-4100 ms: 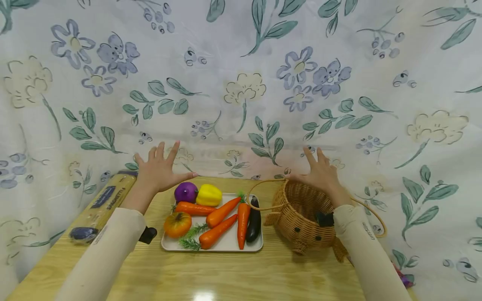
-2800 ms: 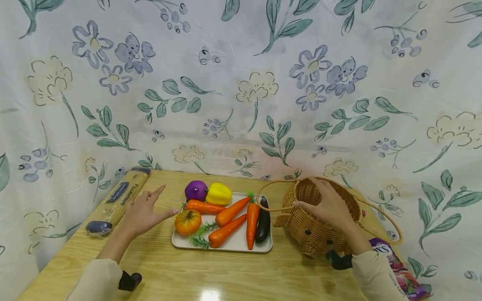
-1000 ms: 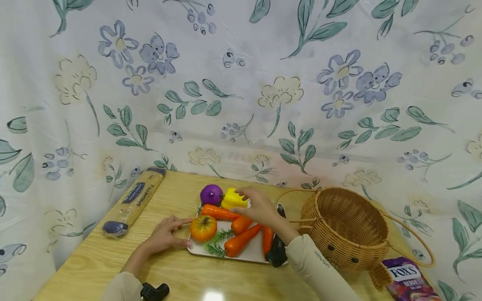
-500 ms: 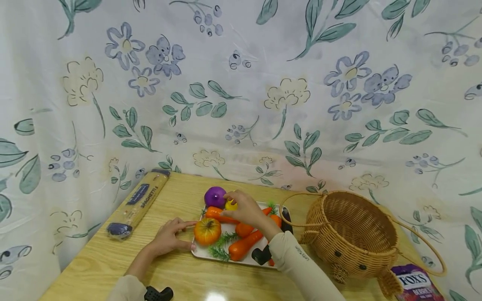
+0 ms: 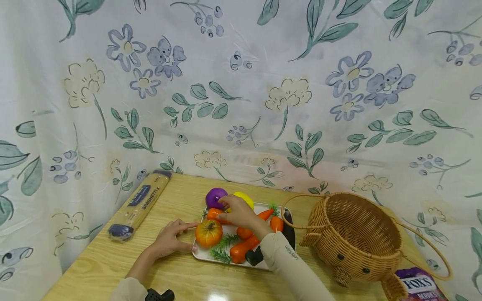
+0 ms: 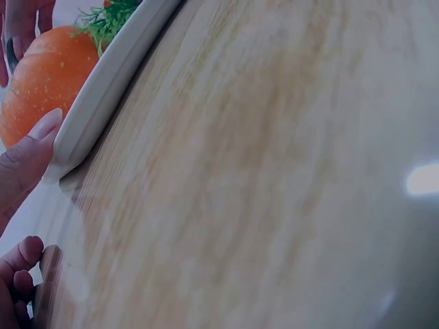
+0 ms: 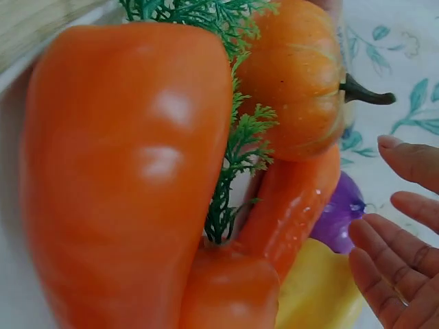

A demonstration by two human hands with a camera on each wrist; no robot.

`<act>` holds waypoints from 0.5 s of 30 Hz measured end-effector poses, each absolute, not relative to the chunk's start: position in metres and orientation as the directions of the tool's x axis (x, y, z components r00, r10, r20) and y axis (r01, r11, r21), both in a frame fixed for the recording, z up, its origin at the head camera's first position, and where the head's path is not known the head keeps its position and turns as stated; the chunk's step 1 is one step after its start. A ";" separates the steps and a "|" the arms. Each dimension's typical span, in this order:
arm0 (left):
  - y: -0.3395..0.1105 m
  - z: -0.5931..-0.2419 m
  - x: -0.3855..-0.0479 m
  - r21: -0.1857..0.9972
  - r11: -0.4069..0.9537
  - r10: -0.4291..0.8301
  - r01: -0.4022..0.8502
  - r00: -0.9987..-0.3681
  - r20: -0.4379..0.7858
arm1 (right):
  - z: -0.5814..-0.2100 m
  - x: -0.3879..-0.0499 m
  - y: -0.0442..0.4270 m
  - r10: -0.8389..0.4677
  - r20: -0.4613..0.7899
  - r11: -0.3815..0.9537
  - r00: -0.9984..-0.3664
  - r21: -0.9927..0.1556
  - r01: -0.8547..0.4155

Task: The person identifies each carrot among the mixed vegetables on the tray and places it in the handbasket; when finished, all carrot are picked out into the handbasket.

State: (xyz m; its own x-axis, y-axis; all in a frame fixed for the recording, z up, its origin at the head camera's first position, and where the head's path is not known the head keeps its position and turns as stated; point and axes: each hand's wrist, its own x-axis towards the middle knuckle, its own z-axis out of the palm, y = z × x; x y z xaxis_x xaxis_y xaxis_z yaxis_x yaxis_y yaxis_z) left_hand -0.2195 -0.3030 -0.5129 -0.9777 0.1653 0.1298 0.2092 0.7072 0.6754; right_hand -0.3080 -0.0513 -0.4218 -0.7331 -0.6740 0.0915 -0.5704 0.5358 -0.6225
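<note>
Right grip (image 5: pixel 241 213): spread wide, holding nothing, above the tray (image 5: pixel 203 253).
Just changed: it has shifted left, uncovering more of the yellow pepper (image 5: pixel 244 199) behind it; the reach now seems nearer the purple vegetable (image 5: pixel 214 197), just beyond its fingertips.
Left grip (image 5: pixel 169 239): wide, thumb at the tray's edge.
Pumpkin (image 5: pixel 208 234): between both grips.
Right wrist view: shows those parted fingers clearly; only the head view shows the basket (image 5: pixel 357 255), right of the right grip.

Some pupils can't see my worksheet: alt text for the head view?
A person's right hand reaches over a tray of vegetables as the left hand touches the tray's edge. A spaghetti packet lies left; a wicker basket sits right.
</note>
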 end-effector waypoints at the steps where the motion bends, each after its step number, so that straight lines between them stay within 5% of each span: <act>1: -0.303 -0.513 -0.219 0.674 0.708 0.165 0.210 -0.978 0.131 | -0.423 -0.308 -0.053 -0.674 0.090 0.542 -0.734 -0.615 -0.573; 15: -0.304 -0.516 -0.218 0.666 0.709 0.167 0.231 -0.973 0.160 | -0.438 -0.316 -0.075 -0.676 0.068 0.621 -0.734 -0.483 -0.617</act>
